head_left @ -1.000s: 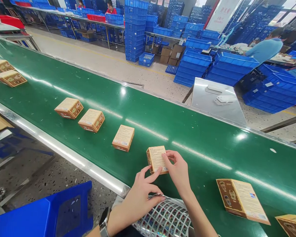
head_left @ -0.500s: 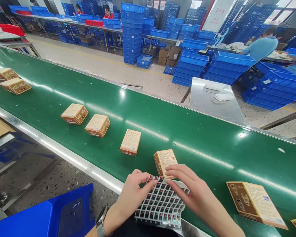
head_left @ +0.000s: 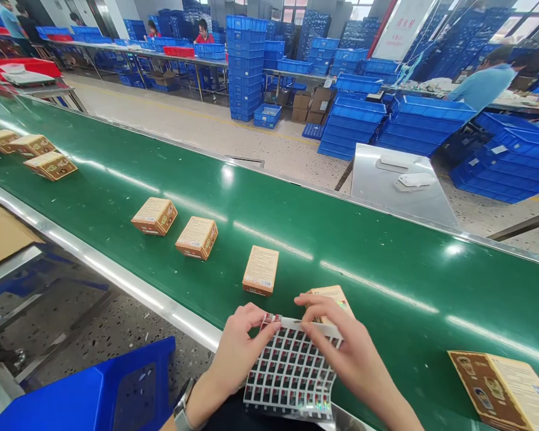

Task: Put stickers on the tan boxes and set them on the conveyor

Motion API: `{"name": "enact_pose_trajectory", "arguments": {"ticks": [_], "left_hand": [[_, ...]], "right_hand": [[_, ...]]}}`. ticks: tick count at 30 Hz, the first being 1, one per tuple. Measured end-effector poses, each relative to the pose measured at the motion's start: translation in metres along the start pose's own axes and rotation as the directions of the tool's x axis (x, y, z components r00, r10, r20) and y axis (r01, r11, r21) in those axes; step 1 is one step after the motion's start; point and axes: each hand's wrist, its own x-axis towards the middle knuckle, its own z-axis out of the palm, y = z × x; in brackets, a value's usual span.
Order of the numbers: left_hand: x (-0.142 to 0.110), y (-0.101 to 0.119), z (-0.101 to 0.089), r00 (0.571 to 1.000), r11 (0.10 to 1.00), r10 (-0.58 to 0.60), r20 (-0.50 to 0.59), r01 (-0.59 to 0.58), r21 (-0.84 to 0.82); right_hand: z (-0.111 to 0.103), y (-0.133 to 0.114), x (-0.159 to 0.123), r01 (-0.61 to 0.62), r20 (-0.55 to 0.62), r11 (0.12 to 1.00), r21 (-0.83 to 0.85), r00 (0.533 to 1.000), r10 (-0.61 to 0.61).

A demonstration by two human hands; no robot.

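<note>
A sheet of small dark stickers with red and shiny patches hangs over the belt's near edge. My left hand pinches its upper left corner between thumb and fingers. At the sheet's top edge, my right hand has thumb and fingertip closed on a small dark sticker, largely hidden by the fingers. The top strip between the hands looks bare white backing. Behind my right fingers stands a brown and cream box, partly covered by them. Another such box lies just left of it.
More boxes lie along the green conveyor belt, with a large one at right. A blue bin is at lower left, beside cardboard. A metal table and stacked blue crates stand beyond the belt.
The boxes have shifted right in view. My right thumb and finger have closed at the sheet's top edge, and fewer stickers show in its top row. My left hand keeps its pinch.
</note>
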Motion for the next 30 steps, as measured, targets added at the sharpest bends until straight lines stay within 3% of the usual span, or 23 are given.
{"name": "enact_pose_trajectory", "arguments": {"ticks": [3,6,11,23,30], "left_hand": [[0.004,-0.013,-0.014,0.99,0.99,0.134,-0.035,-0.132,0.045],[0.01,-0.027,-0.021,0.985,0.981,0.173,0.026,-0.175,0.086],[0.018,-0.037,-0.015,0.97,0.989,0.145,0.197,-0.14,-0.039],[0.019,-0.025,0.006,0.953,0.984,0.171,0.249,-0.152,-0.093],[0.019,-0.022,0.018,0.936,0.979,0.199,0.289,-0.178,-0.098]], "right_hand": [[0.01,0.018,0.025,-0.287,-0.051,0.897,0.336,0.946,0.321],[0.026,0.037,0.055,-0.369,-0.017,0.788,0.493,0.902,0.432],[0.047,0.057,0.077,-0.378,-0.076,0.789,0.484,0.88,0.468],[0.036,0.069,0.061,-0.355,-0.175,0.885,0.302,0.892,0.417],[0.036,0.071,0.051,-0.352,-0.319,0.926,0.136,0.869,0.377]]}}
